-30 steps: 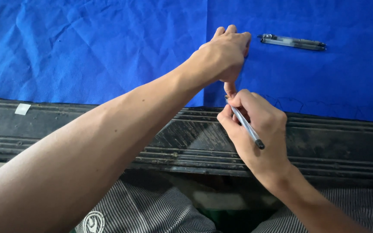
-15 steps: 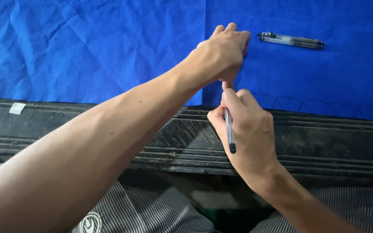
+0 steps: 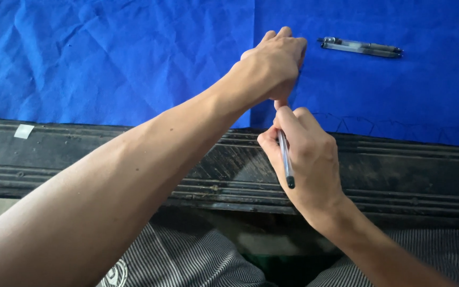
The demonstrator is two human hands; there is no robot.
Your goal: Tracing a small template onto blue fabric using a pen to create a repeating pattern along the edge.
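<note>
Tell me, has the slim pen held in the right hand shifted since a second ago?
Yes. The slim pen swung upright, its free end nearing the dark ridged table edge.

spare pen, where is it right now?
In the head view, the clear-barrelled spare pen lies flat on the blue cloth at upper right, just right of the left hand and apart from it, untouched.

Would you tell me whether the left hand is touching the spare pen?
Apart: the head view shows bare blue cloth between the left hand and the spare pen.
</note>
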